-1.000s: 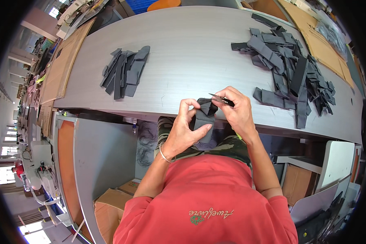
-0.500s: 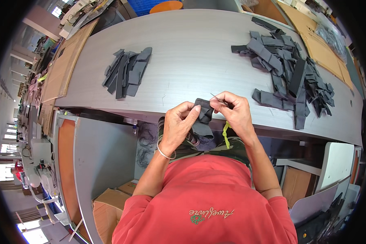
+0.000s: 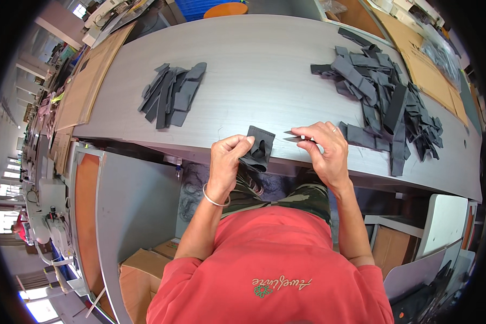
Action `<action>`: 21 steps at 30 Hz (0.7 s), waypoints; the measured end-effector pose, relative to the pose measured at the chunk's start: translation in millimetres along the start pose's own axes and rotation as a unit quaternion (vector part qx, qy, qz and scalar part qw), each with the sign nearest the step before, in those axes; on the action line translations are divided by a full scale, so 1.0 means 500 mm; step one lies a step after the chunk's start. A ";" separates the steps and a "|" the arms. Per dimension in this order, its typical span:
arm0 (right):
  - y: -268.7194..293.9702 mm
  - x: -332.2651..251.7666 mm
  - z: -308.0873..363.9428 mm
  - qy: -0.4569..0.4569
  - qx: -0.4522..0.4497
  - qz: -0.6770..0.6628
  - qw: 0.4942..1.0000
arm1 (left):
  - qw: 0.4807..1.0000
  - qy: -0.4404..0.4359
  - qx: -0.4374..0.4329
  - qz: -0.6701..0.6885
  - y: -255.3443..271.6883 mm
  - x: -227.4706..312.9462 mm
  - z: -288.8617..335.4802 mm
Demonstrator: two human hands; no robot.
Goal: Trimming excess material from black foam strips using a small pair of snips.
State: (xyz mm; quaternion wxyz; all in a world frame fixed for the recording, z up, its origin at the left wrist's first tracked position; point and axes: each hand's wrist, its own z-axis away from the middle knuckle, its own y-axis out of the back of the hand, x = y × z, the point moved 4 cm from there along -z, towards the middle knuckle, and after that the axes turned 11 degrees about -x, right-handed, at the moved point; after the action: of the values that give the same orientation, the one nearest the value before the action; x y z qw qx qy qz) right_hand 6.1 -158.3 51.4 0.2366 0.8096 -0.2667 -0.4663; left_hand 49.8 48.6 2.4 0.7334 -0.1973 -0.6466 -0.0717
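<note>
Near the table's front edge, my left hand [image 3: 227, 159] pinches a dark grey fabric strip [image 3: 262, 135] between thumb and fingers. The strip is folded into a loop, with its upper end spread flat. My right hand [image 3: 327, 152], a short way to the right, is closed on thread snips [image 3: 294, 139]. Their two pointed blades stand apart and aim left at the strip, without touching it. The snips' handle is mostly hidden in my palm.
A small stack of grey strips [image 3: 173, 97] lies on the grey table [image 3: 254, 65] at left. A larger, tangled pile of strips [image 3: 383, 97] covers its right side. Cardboard sheets [image 3: 94, 81] line the left edge; an open carton [image 3: 140, 278] sits below at left.
My right hand has drawn away to the right from the strip, and the snips' blades now show apart. My left hand has shifted slightly left; the strip's end is turned flatter into view.
</note>
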 end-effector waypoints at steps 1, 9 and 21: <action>-0.001 -0.005 0.000 0.017 -0.001 0.029 0.999 | 1.000 0.000 0.001 0.001 0.000 0.001 0.001; -0.012 -0.017 -0.002 0.063 0.003 0.086 0.994 | 1.000 0.020 -0.009 0.000 -0.008 0.005 0.007; -0.014 -0.011 0.000 0.075 -0.001 0.129 0.989 | 0.998 0.042 -0.025 -0.034 -0.007 -0.011 -0.007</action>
State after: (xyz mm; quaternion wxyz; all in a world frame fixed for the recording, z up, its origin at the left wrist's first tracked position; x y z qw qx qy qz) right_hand 5.4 -149.5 50.5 0.3149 0.8008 -0.3497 -0.3706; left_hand 51.1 43.2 -2.7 0.7519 -0.1902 -0.6195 -0.1212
